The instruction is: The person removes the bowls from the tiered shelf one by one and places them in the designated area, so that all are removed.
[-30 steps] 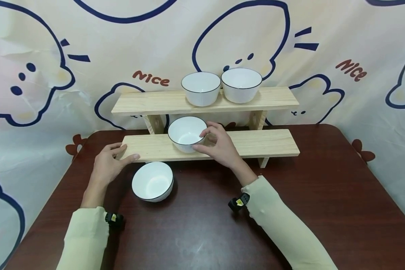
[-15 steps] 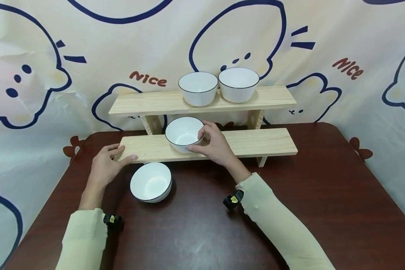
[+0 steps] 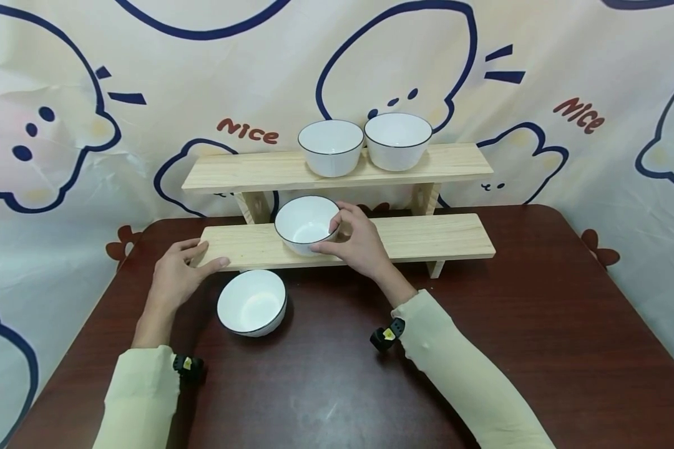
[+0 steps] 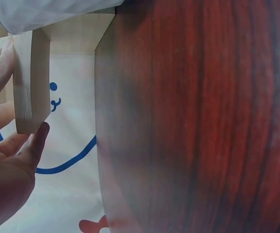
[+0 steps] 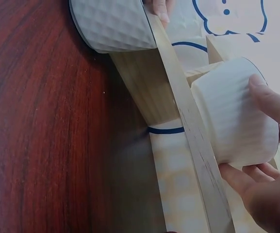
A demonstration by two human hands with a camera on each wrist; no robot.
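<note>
My right hand holds a white bowl with a dark rim on the lower wooden shelf. In the right wrist view, the thumb lies at the rim of this bowl and the other fingers reach under its far side. At the shelf's left end, my left hand grips the board, its thumb on one face and fingers round the edge. A second white bowl stands on the table just in front of the shelf, near the left hand; its textured side shows in the right wrist view.
Two more white bowls, a left one and a right one, stand side by side on the upper shelf. The two-tier rack stands at the back of a dark brown table, before a printed cloth.
The bowl in the right hand has edged very slightly toward the shelf's front. The left hand keeps its place on the board, and the head view has shifted a little.
</note>
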